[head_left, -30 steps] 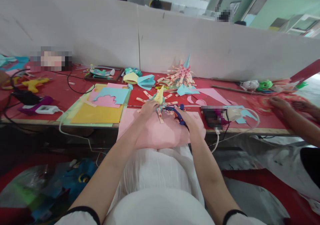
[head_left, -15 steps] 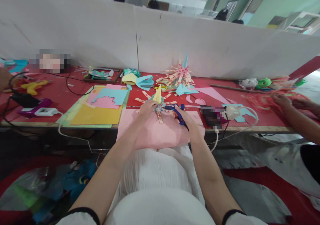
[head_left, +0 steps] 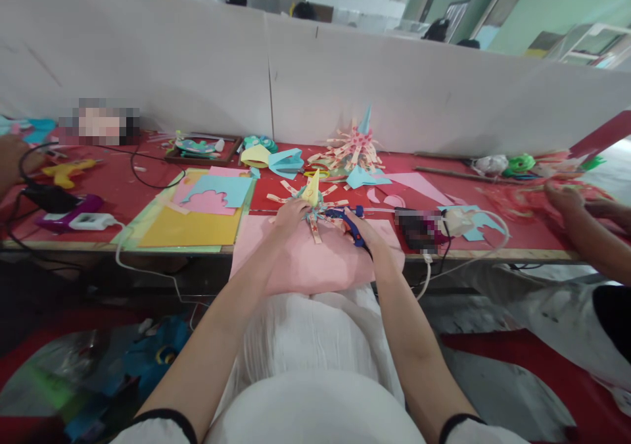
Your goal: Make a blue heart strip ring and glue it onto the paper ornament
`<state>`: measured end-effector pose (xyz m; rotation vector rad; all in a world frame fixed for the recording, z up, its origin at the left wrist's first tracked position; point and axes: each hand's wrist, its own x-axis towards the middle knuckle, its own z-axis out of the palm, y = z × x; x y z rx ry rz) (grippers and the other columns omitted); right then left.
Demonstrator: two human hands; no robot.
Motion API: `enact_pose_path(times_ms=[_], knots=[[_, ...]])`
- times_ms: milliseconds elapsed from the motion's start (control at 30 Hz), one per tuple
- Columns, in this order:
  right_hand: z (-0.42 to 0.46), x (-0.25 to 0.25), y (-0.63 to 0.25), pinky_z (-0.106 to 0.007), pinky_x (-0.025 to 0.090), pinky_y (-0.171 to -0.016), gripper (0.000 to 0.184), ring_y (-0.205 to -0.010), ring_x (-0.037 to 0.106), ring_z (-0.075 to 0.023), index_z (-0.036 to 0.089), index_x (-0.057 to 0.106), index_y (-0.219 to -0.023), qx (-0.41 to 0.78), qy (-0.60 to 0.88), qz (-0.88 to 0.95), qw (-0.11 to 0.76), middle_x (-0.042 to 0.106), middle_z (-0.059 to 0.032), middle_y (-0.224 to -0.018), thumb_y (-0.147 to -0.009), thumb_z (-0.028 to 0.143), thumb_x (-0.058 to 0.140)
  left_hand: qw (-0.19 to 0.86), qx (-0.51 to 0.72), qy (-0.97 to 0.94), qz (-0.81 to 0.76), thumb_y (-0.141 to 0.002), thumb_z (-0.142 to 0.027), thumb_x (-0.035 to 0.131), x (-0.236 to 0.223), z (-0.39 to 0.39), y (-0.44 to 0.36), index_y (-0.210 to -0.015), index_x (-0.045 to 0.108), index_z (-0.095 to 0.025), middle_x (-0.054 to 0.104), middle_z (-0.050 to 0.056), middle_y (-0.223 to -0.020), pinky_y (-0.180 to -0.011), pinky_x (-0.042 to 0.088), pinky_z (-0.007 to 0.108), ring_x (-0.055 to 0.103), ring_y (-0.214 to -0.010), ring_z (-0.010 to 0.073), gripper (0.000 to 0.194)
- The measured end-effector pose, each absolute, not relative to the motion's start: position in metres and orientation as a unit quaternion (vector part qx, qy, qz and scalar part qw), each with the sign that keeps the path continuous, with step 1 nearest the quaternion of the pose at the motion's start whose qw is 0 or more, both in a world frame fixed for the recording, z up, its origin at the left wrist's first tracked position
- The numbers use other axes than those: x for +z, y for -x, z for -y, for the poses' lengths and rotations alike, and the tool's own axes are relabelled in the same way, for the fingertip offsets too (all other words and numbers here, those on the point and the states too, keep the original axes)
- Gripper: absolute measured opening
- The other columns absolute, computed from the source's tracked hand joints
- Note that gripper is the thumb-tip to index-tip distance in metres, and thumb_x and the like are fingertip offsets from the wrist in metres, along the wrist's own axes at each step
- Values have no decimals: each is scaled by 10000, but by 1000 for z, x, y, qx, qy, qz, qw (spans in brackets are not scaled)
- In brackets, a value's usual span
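Observation:
My left hand is closed on the near left side of a paper craft piece. A yellow paper cone stands at its middle, with patterned paper strips spreading out around it. My right hand grips a blue hot glue gun, its nozzle pointing left at the strips. A glue stick appears to stick out of its back. Under both hands lies a pink sheet that hangs over the table's front edge. Whether the nozzle touches the paper is too small to tell.
A similar piece with a blue cone stands behind. Yellow and pink-blue paper sheets lie left. To the right are a purple power strip and a white cable. Co-workers' hands work at both sides. A white partition closes the back.
My hands, the glue gun and the craft piece stay almost where they were. At the right a co-worker's hands have shifted slightly; a co-worker's hand at the far left has come further into view.

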<state>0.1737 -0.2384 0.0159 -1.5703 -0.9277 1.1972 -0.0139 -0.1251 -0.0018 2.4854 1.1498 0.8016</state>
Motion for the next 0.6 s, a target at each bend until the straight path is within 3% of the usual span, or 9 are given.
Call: enact_pose_path(times_ms=[600], knots=[[237, 12, -177, -233, 311, -373, 503, -357, 414, -86, 205, 515, -548, 535, 574, 394, 479, 493, 28, -417, -684, 686, 563, 110, 335, -842, -407, -870, -297, 523, -8, 125, 14, -875, 647, -199, 659, 35, -944, -772, 437, 257, 592, -915, 168, 158]])
